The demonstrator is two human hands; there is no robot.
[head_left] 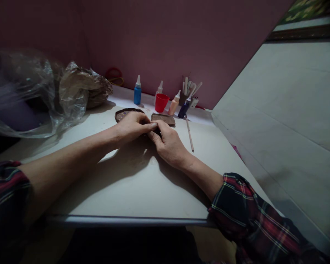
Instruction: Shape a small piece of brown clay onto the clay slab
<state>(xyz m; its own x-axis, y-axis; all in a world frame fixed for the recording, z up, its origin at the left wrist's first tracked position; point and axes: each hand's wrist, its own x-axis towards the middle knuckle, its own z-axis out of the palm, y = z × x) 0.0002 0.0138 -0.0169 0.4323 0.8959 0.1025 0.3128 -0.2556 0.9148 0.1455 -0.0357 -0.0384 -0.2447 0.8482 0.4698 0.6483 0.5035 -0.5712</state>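
My left hand (134, 126) and my right hand (167, 143) meet above the middle of the table, fingertips and thumbs pressed together. Between them is a small piece of brown clay (157, 131), mostly covered by the fingers, so its shape cannot be told. Just behind my left hand lies a rounded brown clay piece (121, 114) with a raised rim and small coloured dots, partly hidden by that hand. A flat, roughly rectangular clay slab (165, 118) rests behind my right hand. To the right of that hand lies a thin stick-like tool (189, 135).
Along the back stand a blue bottle (137, 93), a red cup (161, 103), a peach bottle (174, 104), a dark blue bottle (184, 108) and a holder with brushes and pens (185, 93). At left is a clear plastic bag (71, 86) around a brown lump. A wall borders the right.
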